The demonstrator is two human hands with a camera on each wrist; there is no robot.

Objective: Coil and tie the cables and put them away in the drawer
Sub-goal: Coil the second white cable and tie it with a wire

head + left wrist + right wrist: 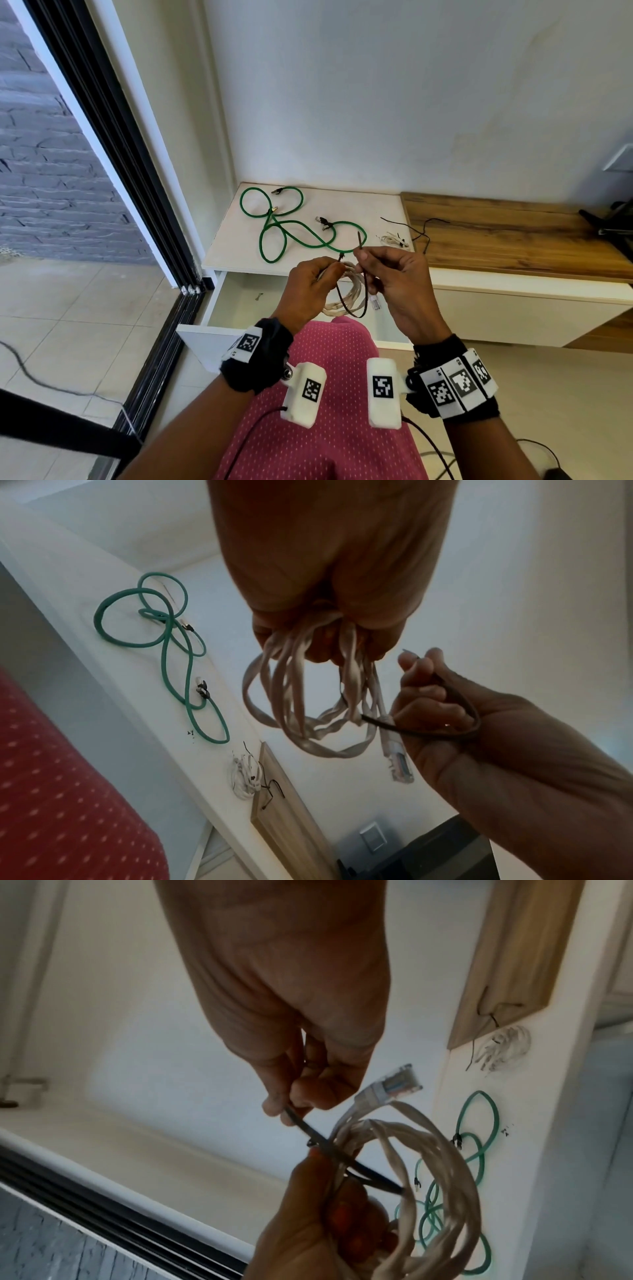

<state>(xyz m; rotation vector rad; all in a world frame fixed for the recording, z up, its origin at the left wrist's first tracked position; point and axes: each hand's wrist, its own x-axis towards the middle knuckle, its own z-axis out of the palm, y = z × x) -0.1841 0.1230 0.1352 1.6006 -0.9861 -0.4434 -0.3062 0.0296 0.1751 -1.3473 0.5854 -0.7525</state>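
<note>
My left hand (330,270) grips a coiled flat white network cable (346,298) at its top, above the open drawer (239,301). The coil (291,696) hangs below the fingers, its clear plug (397,1083) sticking out. A black cable tie (359,241) loops round the coil, and my right hand (361,255) pinches its strap (308,1129) between thumb and fingers. The tie's head sits at my left fingertips. A loose green cable (294,226) lies sprawled on the white cabinet top (370,209).
A small tied white cable bundle (394,240) and thin black ties (424,229) lie at the seam with the wooden top (496,233). A dark sliding-door frame (113,164) runs at the left. A black cord (30,373) crosses the floor.
</note>
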